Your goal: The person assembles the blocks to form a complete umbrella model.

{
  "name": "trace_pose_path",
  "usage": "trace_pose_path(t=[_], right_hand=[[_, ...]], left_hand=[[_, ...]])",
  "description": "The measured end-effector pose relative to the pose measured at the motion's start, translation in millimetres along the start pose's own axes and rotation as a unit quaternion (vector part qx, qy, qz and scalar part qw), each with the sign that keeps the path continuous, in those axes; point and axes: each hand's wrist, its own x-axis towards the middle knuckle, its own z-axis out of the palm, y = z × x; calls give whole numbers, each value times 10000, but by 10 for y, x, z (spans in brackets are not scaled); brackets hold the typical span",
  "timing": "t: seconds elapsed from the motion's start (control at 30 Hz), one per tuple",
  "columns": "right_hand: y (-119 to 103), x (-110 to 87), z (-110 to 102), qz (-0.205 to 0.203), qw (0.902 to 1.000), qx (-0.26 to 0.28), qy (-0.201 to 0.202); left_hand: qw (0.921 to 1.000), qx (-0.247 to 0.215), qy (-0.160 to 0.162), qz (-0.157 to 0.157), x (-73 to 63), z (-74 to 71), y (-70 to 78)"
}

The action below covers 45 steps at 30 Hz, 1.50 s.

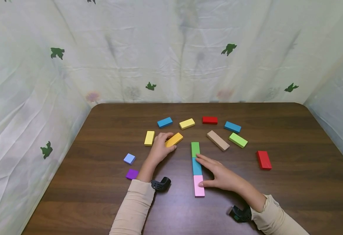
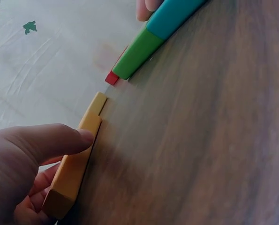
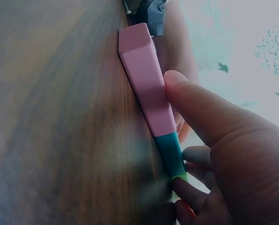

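Observation:
My left hand [image 1: 159, 147] holds an orange block [image 1: 174, 140] at the table's middle. Its thumb lies along the near side and its fingers are behind, as the left wrist view shows. Right of it, a green block [image 1: 195, 149], a blue block [image 1: 196, 166] and a pink block [image 1: 199, 186] lie end to end in a straight row. My right hand [image 1: 222, 175] rests along the row's right side with fingers extended. Its thumb touches the pink block, plain in the right wrist view, while the fingertips are at the blue and green blocks.
Yellow blocks [image 1: 149, 138], blue blocks [image 1: 164, 122] and a red block [image 1: 210, 120] lie behind the hands. A tan block [image 1: 218, 140] and a lime block [image 1: 238, 140] are right of the row, another red block [image 1: 264, 160] farther right. Purple [image 1: 132, 174] and light-blue blocks [image 1: 129, 159] lie left.

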Motion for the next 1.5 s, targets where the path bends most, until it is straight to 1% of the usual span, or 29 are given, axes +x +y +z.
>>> trace_pose_path(t=[0.1,0.17,0.4,0.53,0.67,0.9,1.1,1.3,1.5], right_hand=[[9,-2,7,-9,10000,-6,-8],[9,-3,9,-10,10000,3,-13],[1,0,0,-1,10000,14,-24],[-2,2,-5,28,10000,21,-43],[-5,3,-10,43,10000,49,-64],[-3,5,-15,67,9999,31,-89],[-9,3,-18,68,9999,52,-93],[-12,3,-22,64,9999,43,-84],[-5,3,-20,44,9999,63,-77]], left_hand=[[9999,118,-34,-42,2,-7,1],[9998,217,-5,-16,5,-4,5],[9989,429,162,137,27,28,26],[9981,482,278,253,43,46,64],[9971,572,315,396,54,66,106],[9961,620,229,584,79,108,133],[9953,746,63,621,108,146,134],[9953,710,-28,654,140,185,129],[9942,803,-176,692,168,215,114]])
